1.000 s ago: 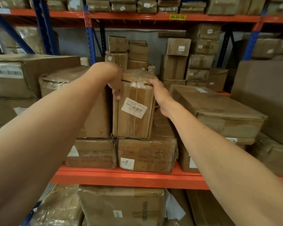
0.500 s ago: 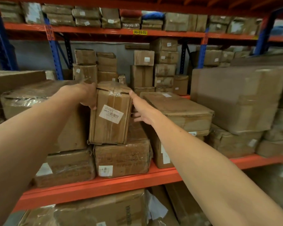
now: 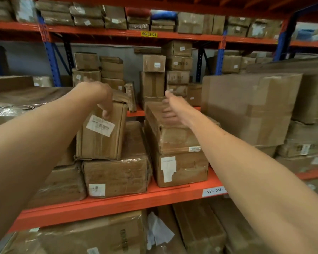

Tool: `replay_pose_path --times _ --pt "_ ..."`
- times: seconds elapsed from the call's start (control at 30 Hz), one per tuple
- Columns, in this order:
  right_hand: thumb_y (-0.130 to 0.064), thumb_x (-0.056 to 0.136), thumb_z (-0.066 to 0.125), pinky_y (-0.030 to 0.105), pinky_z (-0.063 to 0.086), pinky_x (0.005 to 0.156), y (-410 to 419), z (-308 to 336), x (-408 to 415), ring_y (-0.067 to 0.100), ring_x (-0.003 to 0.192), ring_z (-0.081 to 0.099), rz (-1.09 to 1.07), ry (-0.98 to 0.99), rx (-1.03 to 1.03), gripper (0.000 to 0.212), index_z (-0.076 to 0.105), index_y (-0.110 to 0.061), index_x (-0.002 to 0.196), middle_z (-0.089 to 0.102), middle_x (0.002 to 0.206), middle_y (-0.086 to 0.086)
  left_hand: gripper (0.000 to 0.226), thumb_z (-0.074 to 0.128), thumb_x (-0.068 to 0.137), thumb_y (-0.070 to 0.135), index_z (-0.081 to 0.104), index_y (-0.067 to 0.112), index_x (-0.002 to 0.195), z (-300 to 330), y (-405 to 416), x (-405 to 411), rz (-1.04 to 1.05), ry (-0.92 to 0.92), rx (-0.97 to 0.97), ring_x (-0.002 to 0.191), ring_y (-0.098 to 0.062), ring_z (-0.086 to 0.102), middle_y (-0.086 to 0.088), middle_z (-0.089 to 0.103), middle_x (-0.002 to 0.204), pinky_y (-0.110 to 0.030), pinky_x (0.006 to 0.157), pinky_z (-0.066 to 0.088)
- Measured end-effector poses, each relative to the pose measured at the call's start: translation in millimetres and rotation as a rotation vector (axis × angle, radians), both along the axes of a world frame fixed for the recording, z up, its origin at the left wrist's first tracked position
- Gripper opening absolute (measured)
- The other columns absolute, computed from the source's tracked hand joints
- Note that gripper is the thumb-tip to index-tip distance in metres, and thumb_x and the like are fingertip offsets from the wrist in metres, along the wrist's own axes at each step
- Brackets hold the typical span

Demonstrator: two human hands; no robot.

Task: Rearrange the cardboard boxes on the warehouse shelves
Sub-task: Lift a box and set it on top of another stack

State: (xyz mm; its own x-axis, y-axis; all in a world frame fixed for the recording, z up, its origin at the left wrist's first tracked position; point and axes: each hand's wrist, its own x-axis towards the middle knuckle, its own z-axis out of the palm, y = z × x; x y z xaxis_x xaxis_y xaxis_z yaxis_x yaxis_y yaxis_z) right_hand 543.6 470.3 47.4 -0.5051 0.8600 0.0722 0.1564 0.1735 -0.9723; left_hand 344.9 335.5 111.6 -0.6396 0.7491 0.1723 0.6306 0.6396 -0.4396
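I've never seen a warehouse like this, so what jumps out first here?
Two bare arms reach in from below: the left hand rests on top of an upright labelled cardboard box at centre, while the right hand hovers open over the long flat box beside it. Bright orange shelf beams cross the view, crowded with brown boxes.

Brown cardboard boxes (image 3: 101,132), white barcode label (image 3: 100,125), orange shelf beam (image 3: 117,202), blue uprights (image 3: 51,57)

Head view, close, facing forward-down at shelf (image 3: 117,202).
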Motion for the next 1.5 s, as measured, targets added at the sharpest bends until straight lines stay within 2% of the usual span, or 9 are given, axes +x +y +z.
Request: replay_pose_path --times 0.17,0.3,0.5,0.6,0.67,0.73,0.93,1.1,1.5 --pt "-0.055 0.108 0.04 0.043 0.057 0.097 48 6 54 0.027 0.115 0.065 -0.122 -0.035 0.112 0.06 0.055 -0.013 0.147 0.064 0.139 0.011 0.119 0.084 0.069 0.049 0.014 0.013 0.159 -15 53 60 -0.165 -0.103 0.176 0.151 -0.046 0.005 -0.022 0.016 0.165 -0.059 0.119 0.015" --pt "-0.055 0.106 0.037 0.047 0.045 0.114 85 -8 95 0.034 0.131 0.056 -0.292 -0.125 0.172 0.064 0.053 -0.011 0.15 0.058 0.148 0.013 0.084 0.07 0.082 0.056 0.041 0.014 0.148 -36 82 97 -0.268 -0.37 0.225 0.135 -0.037 0.044 -0.015 0.046 0.151 -0.05 0.108 0.04" --pt "-0.055 0.103 0.042 0.041 0.044 0.11 120 -56 134 0.039 0.131 0.055 -0.357 -0.212 0.164 0.065 0.057 -0.006 0.143 0.06 0.144 0.018 0.079 0.038 0.096 0.07 0.033 0.018 0.155 -83 107 117 -0.082 -0.987 0.477 0.144 -0.04 0.033 -0.015 0.035 0.16 -0.056 0.113 0.031" --pt "-0.059 0.101 0.043 0.04 0.039 0.113 122 -64 137 0.039 0.139 0.048 -0.317 -0.242 0.055 0.072 0.049 -0.008 0.152 0.054 0.152 0.016 0.087 0.045 0.091 0.072 0.022 0.023 0.158 -101 109 118 0.088 -1.329 0.572 0.14 -0.052 0.034 -0.023 0.031 0.159 -0.068 0.105 0.036" --pt "-0.066 0.098 0.047 0.043 0.04 0.108 121 -70 139 0.037 0.14 0.047 -0.266 -0.198 -0.061 0.08 0.041 -0.012 0.157 0.049 0.156 0.013 0.081 0.054 0.091 0.067 0.028 0.025 0.155 -106 107 115 0.099 -1.481 0.713 0.121 -0.051 0.053 -0.025 0.048 0.142 -0.069 0.089 0.05" --pt "-0.078 0.089 0.049 0.054 0.047 0.102 115 -74 141 0.038 0.134 0.049 -0.182 -0.131 -0.187 0.089 0.039 -0.023 0.158 0.05 0.151 0.01 0.075 0.061 0.09 0.063 0.035 0.023 0.149 -110 100 113 0.101 -1.537 0.782 0.102 -0.047 0.061 -0.023 0.057 0.123 -0.063 0.07 0.057" --pt "-0.079 0.07 0.064 0.069 0.056 0.087 148 -101 144 0.041 0.117 0.057 0.039 -0.023 -0.473 0.076 0.053 -0.035 0.131 0.055 0.128 0.012 0.079 0.079 0.069 0.066 0.042 0.028 0.128 -137 119 119 0.265 -1.655 0.935 0.098 -0.046 0.061 -0.02 0.058 0.113 -0.072 0.075 0.054" --pt "-0.066 0.071 0.074 0.06 0.056 0.081 151 -110 145 0.038 0.103 0.059 -0.009 0.062 -0.56 0.051 0.055 -0.031 0.103 0.057 0.118 0.014 0.077 0.08 0.069 0.06 0.046 0.025 0.129 -144 121 125 0.287 -1.707 0.992 0.103 -0.045 0.06 -0.018 0.058 0.117 -0.074 0.083 0.05" --pt "-0.064 0.062 0.076 0.047 0.054 0.068 130 -118 138 0.035 0.096 0.069 -0.109 0.193 -0.548 0.059 0.063 -0.029 0.108 0.072 0.108 0.012 0.063 0.074 0.074 0.056 0.048 0.019 0.119 -149 108 132 0.267 -1.798 1.051 0.092 -0.043 0.059 -0.018 0.06 0.106 -0.067 0.073 0.052"
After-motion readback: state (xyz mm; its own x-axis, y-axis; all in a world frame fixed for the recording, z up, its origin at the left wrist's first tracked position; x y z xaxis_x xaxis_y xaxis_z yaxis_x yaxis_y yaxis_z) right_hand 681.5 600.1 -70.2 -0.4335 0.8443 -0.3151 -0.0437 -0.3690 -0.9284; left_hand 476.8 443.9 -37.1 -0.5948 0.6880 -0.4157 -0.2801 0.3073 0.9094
